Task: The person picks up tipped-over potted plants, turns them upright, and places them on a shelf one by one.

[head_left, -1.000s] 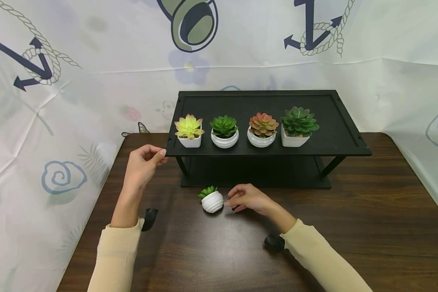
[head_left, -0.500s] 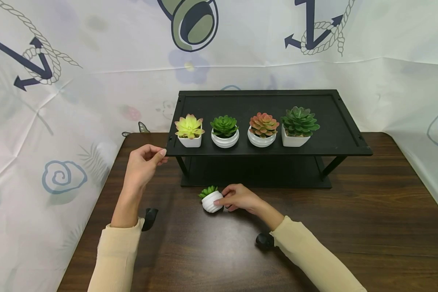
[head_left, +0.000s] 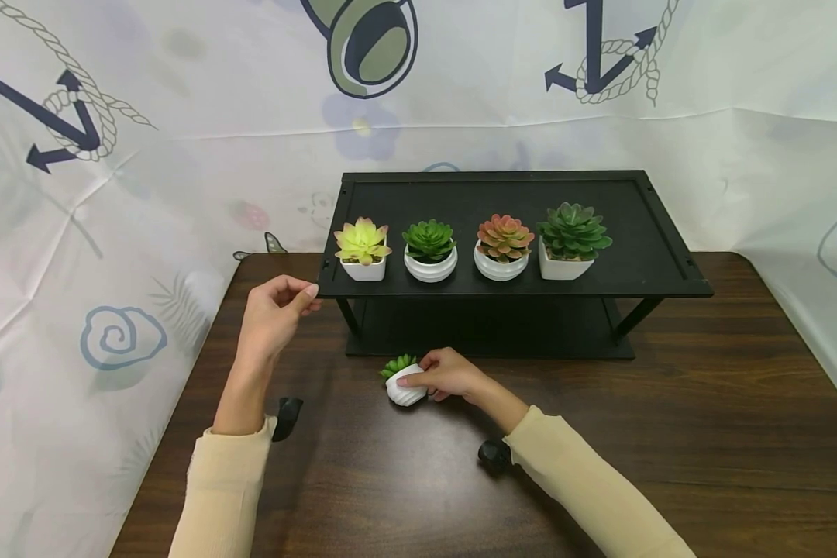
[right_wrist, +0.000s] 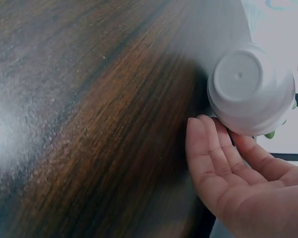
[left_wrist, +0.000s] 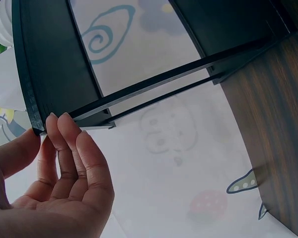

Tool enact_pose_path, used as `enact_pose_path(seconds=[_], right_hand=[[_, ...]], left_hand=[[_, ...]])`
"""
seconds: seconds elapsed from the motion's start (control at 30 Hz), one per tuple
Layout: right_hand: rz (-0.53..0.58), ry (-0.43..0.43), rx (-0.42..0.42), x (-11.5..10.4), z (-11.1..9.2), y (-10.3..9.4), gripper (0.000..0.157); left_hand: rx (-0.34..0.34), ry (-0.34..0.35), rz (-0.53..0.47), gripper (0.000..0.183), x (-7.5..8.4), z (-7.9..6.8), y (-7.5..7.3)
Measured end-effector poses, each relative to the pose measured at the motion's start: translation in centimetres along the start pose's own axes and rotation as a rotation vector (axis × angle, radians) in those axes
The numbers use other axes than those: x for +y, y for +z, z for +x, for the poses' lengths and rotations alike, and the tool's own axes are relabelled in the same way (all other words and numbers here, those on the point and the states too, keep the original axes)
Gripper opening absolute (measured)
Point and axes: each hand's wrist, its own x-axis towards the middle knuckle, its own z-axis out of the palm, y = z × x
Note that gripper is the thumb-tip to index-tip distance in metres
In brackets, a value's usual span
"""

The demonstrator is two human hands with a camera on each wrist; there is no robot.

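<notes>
My left hand [head_left: 272, 311] pinches the front left corner of the black shelf [head_left: 621, 288] between thumb and fingers; the left wrist view shows the thumb [left_wrist: 21, 151] at the corner. On the table, a small succulent in a ribbed white pot [head_left: 403, 391] lies tilted, its green leaves towards the back left. My right hand [head_left: 453, 374] reaches around this pot from the right. In the right wrist view the fingers [right_wrist: 208, 148] are at the pot's side below its round base, while the thumb tip at the right edge appears slightly apart from it.
Along the shelf's top front stand a yellow succulent [head_left: 363, 248], a green succulent [head_left: 428, 248], a reddish succulent [head_left: 502, 244] and a larger dark green succulent [head_left: 572, 240], all in white pots. A brown wooden table [head_left: 725, 434] lies below; a printed white cloth [head_left: 265, 186] hangs behind.
My right hand has moved left to the tilted pot, its thumb now overlapping the pot in the head view. The left hand and the potted succulents have stayed where they were.
</notes>
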Motion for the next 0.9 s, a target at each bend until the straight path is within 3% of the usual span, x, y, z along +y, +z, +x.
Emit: enact_pose_path(seconds=[0.3, 0.7, 0.9], right_hand=[[0.001, -0.003, -0.004, 0.1, 0.1, 0.1, 0.040], [0.084, -0.047, -0.109, 0.4, -0.1, -0.6, 0.042], [0.060, -0.050, -0.143, 0.7, -0.2, -1.1, 0.049]], left_hand=[[-0.002, 0.001, 0.005, 0.022, 0.0, 0.0, 0.0], [-0.004, -0.001, 0.018, 0.023, 0.1, 0.0, 0.0], [-0.004, 0.004, 0.014, 0.024, 0.1, -0.1, 0.0]])
